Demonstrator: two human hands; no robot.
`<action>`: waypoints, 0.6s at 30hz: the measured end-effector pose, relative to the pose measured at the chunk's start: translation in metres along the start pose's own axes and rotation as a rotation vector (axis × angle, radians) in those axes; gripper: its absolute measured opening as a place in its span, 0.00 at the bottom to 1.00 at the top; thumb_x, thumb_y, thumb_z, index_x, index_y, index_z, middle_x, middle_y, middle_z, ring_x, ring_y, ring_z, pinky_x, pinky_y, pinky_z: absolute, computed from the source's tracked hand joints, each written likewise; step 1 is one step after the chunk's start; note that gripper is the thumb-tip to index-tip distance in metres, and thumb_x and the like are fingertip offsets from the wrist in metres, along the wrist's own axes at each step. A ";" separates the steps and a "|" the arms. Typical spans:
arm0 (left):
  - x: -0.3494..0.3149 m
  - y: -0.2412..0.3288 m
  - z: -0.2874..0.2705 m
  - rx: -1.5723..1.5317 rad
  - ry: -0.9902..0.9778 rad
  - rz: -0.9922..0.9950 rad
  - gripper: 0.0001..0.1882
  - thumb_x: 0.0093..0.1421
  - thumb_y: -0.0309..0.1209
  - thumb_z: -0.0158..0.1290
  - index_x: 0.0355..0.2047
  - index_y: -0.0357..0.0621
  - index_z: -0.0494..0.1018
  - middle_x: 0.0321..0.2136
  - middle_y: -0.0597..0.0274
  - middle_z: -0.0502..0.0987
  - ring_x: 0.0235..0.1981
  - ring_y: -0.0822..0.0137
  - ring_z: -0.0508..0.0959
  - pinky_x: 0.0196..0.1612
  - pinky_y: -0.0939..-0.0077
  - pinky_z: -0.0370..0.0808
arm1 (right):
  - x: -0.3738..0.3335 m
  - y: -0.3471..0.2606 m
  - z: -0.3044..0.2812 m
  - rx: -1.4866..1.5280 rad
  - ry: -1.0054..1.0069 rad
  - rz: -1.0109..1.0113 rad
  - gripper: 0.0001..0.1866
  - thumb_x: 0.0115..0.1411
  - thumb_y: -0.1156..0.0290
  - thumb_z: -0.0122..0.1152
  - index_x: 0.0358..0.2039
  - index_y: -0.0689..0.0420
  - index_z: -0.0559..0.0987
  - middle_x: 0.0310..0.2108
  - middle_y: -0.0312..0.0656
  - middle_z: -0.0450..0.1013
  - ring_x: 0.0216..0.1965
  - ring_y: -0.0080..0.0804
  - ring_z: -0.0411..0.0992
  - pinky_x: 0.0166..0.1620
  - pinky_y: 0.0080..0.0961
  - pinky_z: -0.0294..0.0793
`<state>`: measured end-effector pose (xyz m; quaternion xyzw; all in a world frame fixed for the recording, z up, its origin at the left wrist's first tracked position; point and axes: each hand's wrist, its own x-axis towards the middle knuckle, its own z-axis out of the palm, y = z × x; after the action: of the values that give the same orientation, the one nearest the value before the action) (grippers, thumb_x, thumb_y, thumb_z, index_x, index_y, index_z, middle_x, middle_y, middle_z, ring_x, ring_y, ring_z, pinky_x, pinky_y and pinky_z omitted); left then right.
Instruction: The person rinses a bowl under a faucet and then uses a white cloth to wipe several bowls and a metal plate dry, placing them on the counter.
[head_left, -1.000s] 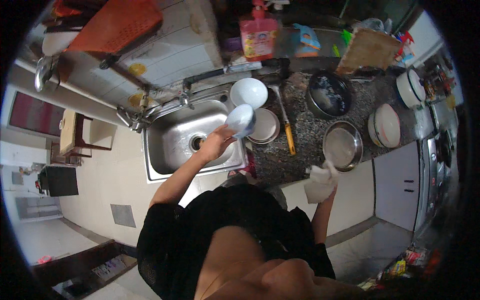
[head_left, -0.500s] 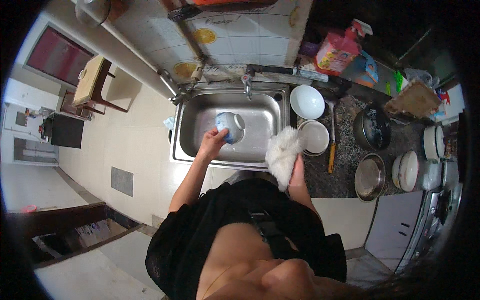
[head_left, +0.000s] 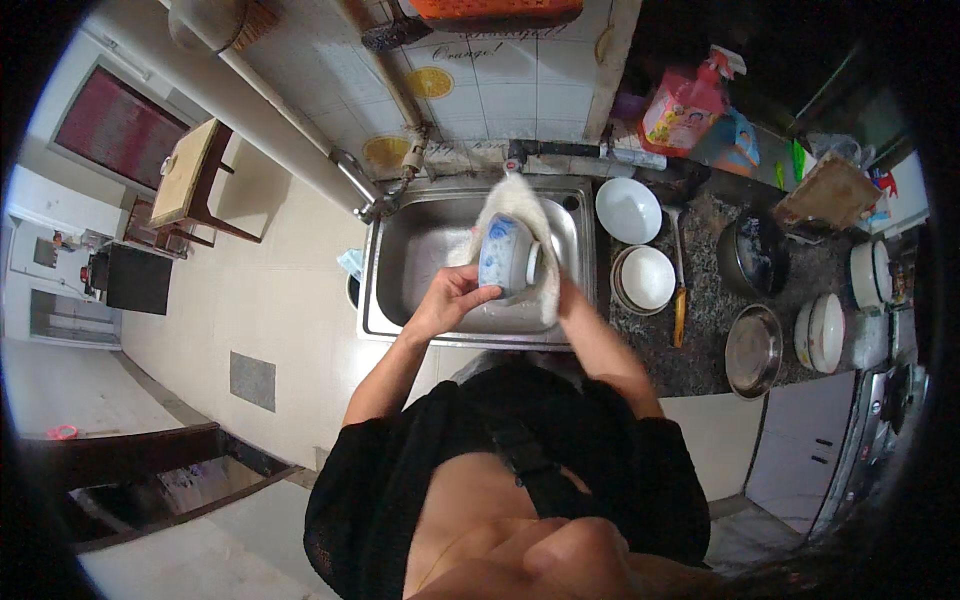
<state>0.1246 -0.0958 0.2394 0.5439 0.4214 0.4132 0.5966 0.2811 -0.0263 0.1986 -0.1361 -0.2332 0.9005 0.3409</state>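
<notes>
Over the steel sink (head_left: 402,245) my left hand (head_left: 455,300) grips a white bowl with blue patterns (head_left: 505,255) by its lower rim, thumb on the near side. The bowl is tipped on its side, its foot ring facing right. A fluffy white cloth (head_left: 520,205) stands up behind the bowl and around its right side. My right hand (head_left: 566,296) holds this cloth; its fingers are hidden by the cloth and bowl. Cloth and bowl appear to touch. The cloth partly covers the tap (head_left: 513,165).
Right of the sink, the dark counter bears a white bowl (head_left: 629,211), stacked bowls (head_left: 648,278), a yellow-handled utensil (head_left: 680,315), a black pot (head_left: 750,257) and a metal basin (head_left: 754,350). A pink pump bottle (head_left: 683,110) stands behind. Pipes (head_left: 345,170) run along the sink's left.
My right hand has brought the cloth left from beside the counter to behind the bowl. My left hand has raised the bowl and shifted it right.
</notes>
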 end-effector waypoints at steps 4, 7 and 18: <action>0.006 -0.006 0.012 0.201 0.172 0.028 0.10 0.54 0.26 0.49 0.35 0.34 0.70 0.30 0.68 0.73 0.29 0.80 0.68 0.35 0.84 0.67 | 0.006 0.044 -0.024 0.365 -0.030 -0.177 0.32 0.53 0.42 0.38 0.46 0.57 0.65 0.40 0.40 0.66 0.40 0.32 0.66 0.44 0.28 0.66; 0.012 -0.014 0.014 0.431 0.345 0.034 0.10 0.53 0.28 0.50 0.34 0.36 0.71 0.23 0.65 0.75 0.24 0.81 0.67 0.29 0.83 0.68 | 0.002 0.064 0.015 0.148 0.284 -0.281 0.28 0.55 0.45 0.38 0.46 0.56 0.64 0.42 0.42 0.65 0.41 0.32 0.64 0.45 0.25 0.64; -0.006 0.003 0.007 0.336 0.112 -0.002 0.08 0.52 0.24 0.49 0.31 0.33 0.71 0.22 0.68 0.73 0.24 0.82 0.67 0.28 0.84 0.67 | 0.012 0.019 0.010 -0.785 0.434 -0.440 0.16 0.56 0.64 0.47 0.40 0.61 0.68 0.33 0.39 0.68 0.35 0.27 0.67 0.38 0.26 0.67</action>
<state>0.1299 -0.1032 0.2427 0.6116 0.5179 0.3658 0.4732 0.2578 -0.0338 0.1968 -0.3861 -0.5013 0.6024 0.4865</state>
